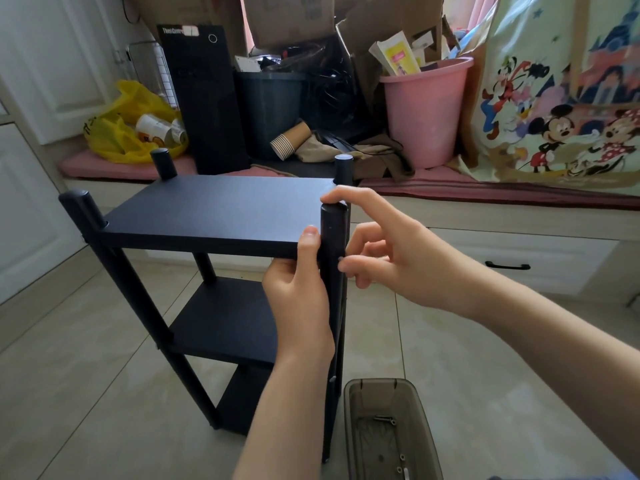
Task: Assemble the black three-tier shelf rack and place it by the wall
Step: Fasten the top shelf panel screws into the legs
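The black three-tier shelf rack (214,216) stands upright on the tiled floor, its shelves joined by round black posts. My left hand (301,292) grips the near right post (333,306) just under the top shelf, thumb up along the post. My right hand (384,251) is at the same post from the right: the index finger rests on the post's top and the other fingers curl at its side, where they seem to pinch a small dark screw. The lowest shelf is partly hidden behind my left forearm.
A translucent brown tray (391,431) with loose screws lies on the floor to the right of the rack. Behind, a window bench carries a pink bucket (424,112), a black computer tower (204,98), a yellow bag (128,126), paper cups and cardboard boxes. White cabinet doors (31,98) line the left.
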